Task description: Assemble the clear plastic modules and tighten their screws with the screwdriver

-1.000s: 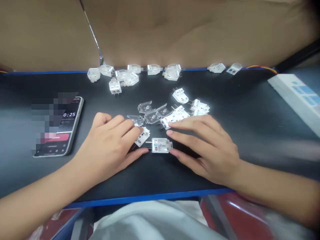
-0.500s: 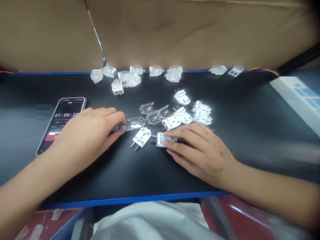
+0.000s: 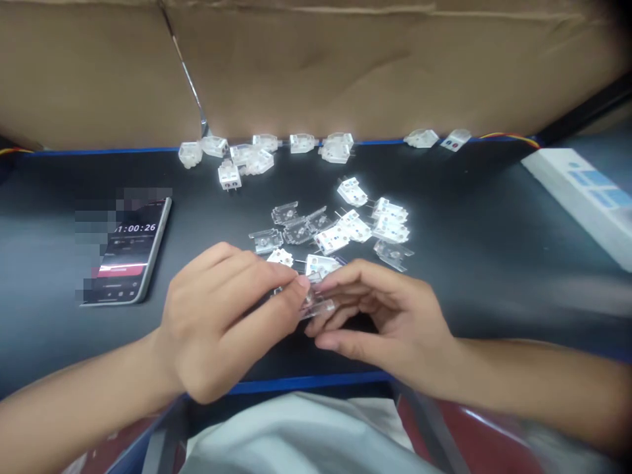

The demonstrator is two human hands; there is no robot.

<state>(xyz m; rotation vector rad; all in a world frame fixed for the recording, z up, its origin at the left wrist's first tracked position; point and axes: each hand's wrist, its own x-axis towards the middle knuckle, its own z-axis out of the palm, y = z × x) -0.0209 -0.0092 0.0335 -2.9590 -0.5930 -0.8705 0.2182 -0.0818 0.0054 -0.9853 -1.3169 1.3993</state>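
Observation:
My left hand pinches a clear plastic cover between thumb and forefinger, above the front part of the table. My right hand curves around the cover's right end with thumb and fingers apart; whether its fingertips touch the cover I cannot tell. Just behind the fingers lies a white plug body with metal pins, partly hidden. Another white plug body shows beyond my left fingertips. Several loose clear covers and white plug bodies lie farther back.
Several plugs in clear housings line the table's back edge, before a brown board. A phone showing a timer lies at the left. A white box stands at the right, near coloured wires.
My left hand has moved right and toward me with a clear cover. My right hand has let go of the white plug body, moved nearer me and opened around the cover.

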